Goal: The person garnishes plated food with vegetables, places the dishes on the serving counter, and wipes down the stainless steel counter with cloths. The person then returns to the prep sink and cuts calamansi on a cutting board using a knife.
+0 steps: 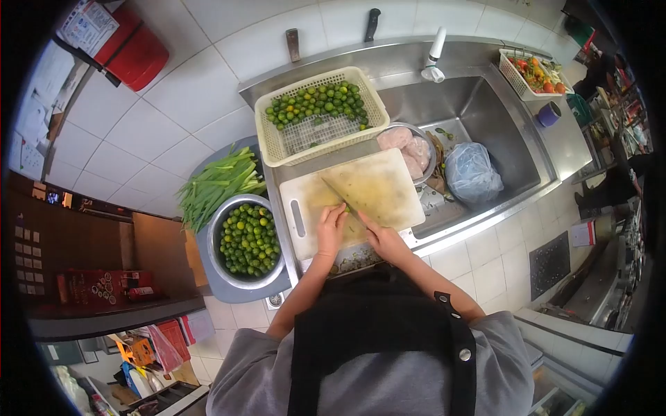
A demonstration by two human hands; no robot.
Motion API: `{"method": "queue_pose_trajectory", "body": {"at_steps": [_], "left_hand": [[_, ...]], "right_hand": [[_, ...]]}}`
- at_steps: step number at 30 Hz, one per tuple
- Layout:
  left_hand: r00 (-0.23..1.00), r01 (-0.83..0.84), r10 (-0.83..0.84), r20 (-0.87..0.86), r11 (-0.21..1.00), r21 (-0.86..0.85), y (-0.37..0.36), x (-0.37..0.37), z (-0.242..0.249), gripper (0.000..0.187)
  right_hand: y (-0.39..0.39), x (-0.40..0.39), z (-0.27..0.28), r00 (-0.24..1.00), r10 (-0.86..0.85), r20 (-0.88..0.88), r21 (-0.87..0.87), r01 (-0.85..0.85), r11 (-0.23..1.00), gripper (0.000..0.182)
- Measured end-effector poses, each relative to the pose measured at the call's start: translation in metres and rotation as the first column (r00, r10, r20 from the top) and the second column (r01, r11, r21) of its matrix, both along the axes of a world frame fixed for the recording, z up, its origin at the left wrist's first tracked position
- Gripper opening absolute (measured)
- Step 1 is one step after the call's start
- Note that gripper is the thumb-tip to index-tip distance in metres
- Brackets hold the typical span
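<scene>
A white cutting board (388,187) with a yellowish stained surface lies across the sink's left part. My right hand (383,240) grips the handle of a knife (338,190), whose blade points away to the upper left over the board. Close beside the blade, the fingers of my left hand (331,227) pinch a small green calamansi (347,209), mostly covered by the fingertips. Behind the board, a cream plastic basket (269,149) holds many calamansi along its far side. To the left stands a metal bowl (214,258) heaped with whole calamansi.
Green leafy stalks (220,182) lie behind the bowl on a grey surface. Right of the board are a bowl of pale raw meat (397,140) and a tied plastic bag (473,173) in the sink (458,97). A white faucet (436,55) and a vegetable basket (517,80) are farther back.
</scene>
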State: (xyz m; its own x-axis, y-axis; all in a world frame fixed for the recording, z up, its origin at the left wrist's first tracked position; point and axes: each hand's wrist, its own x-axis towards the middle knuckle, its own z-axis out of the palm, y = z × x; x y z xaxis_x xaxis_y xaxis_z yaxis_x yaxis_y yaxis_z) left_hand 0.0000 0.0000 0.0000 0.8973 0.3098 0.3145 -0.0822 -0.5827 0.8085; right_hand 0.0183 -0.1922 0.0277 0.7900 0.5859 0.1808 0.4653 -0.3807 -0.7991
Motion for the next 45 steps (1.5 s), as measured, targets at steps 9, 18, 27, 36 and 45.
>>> {"method": "queue_pose_trajectory", "body": {"at_steps": [9,18,27,36,45], "left_hand": [[0.873,-0.455,0.413,0.260,0.882,0.126,0.068,-0.054,0.063,0.022],[0.766,-0.625,0.624,0.152,0.670,0.399,0.127,-0.099,0.055,0.016],[0.990,-0.047,0.089,-0.113,0.943,0.331,-0.007,-0.038,0.094,0.069],[0.924,0.368,-0.359,-0.133,0.928,0.050,-0.071,0.024,0.093,0.039],[0.886,0.220,-0.380,-0.267,0.849,-0.480,-0.138,0.105,0.096,0.018]], "right_hand": [[-0.013,0.010,0.033,0.928,-0.114,0.356,-0.353,0.247,0.903,0.052],[-0.011,0.022,0.035,0.938,-0.222,0.266,-0.233,0.286,0.929,0.027],[0.012,-0.004,0.074,0.990,-0.079,0.112,0.050,0.074,0.996,0.019],[-0.084,0.066,0.060,0.969,-0.241,-0.058,-0.082,0.236,0.968,0.026],[-0.177,0.303,0.038,0.897,-0.376,-0.234,0.054,0.398,0.916,0.032]]}}
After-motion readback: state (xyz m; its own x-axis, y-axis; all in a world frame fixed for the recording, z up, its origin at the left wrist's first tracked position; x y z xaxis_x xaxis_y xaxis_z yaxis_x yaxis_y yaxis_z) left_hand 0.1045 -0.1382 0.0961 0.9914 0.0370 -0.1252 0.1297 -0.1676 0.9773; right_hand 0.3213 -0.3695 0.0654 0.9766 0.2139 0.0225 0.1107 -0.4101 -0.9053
